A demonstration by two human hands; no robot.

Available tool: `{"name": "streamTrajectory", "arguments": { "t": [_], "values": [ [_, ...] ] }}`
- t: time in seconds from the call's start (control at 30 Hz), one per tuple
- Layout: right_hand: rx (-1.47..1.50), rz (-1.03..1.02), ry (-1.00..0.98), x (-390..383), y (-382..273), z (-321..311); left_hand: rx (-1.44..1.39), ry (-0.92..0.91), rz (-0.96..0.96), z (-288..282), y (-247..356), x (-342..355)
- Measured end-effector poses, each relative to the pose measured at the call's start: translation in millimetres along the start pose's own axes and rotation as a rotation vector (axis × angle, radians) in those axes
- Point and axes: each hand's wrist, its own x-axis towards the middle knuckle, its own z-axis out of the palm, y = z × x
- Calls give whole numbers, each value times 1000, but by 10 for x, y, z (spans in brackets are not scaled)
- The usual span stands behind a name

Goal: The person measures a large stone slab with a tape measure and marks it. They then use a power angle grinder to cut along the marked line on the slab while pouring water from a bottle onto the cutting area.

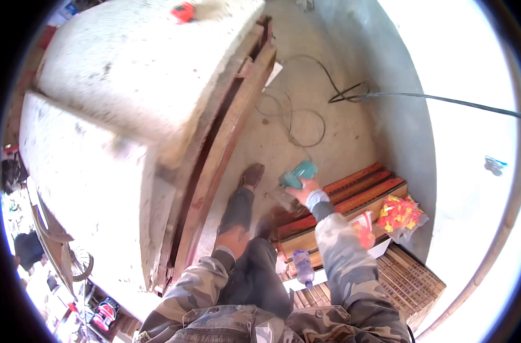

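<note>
My right hand [307,191] is closed around a teal power tool [301,172] with a cable running from its far end. The tool is blurred, so its exact kind does not show. It is above the floor, beside the far left end of a stack of orange-red and dark wooden boards [360,191]. Lower down, my left hand [233,240] lies against my left leg near the knee. Its fingers look loosely extended, with nothing in them.
A purple-tinted plastic bottle [303,265] and bags of red and yellow pieces [400,214] rest by the boards. A black cable [443,98] crosses to the right. On my left stands a large pale slab [134,74] with wooden edging [229,123], bearing a red tape measure [183,12].
</note>
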Motion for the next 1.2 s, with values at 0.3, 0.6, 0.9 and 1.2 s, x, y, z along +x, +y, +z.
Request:
{"name": "streamTrajectory", "arguments": {
  "t": [0.3,0.6,0.9,1.2],
  "values": [
    [1094,185,99,-2184,-1679,-352,-135,-33,-220,-688,-892,-2065],
    [1170,202,188,-3077,-2510,-220,-448,128,-332,-1029,-1765,-3630],
    [1225,194,336,-3669,-3308,439,-607,306,-335,-638,-3860,-4265],
    [1305,177,342,-3946,-4397,813,234,395,-148,-2342,-4538,-3991]
  ]
}}
